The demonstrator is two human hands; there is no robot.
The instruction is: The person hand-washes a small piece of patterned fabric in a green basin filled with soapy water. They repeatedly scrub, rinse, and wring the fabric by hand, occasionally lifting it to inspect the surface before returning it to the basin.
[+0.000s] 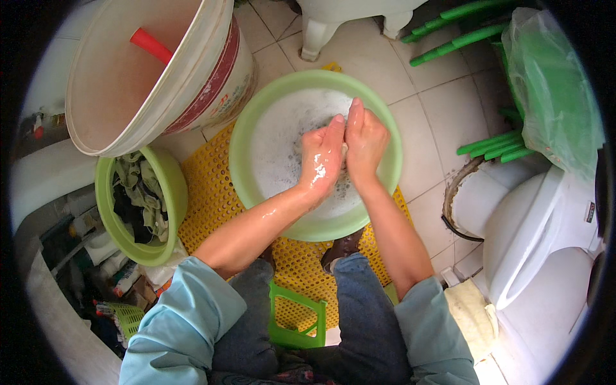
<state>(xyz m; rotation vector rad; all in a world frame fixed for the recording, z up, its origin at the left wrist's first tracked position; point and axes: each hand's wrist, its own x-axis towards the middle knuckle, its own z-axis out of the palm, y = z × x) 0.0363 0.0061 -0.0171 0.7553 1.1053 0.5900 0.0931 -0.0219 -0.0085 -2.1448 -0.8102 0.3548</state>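
Note:
Foamy white suds fill a round light-green plastic basin in front of me. Over the basin, my left hand and my right hand are wet, curled into fists and held side by side, thumbs pointing away from me. Between them shows a small bit of pale wet material, likely cloth; my fingers hide most of it. Soap glistens on the back of my left hand.
A smaller green basin with dark and olive clothes stands left. Behind it rises a large white bucket holding a red handle. The toilet is right. Beneath lie a yellow perforated mat and green stool.

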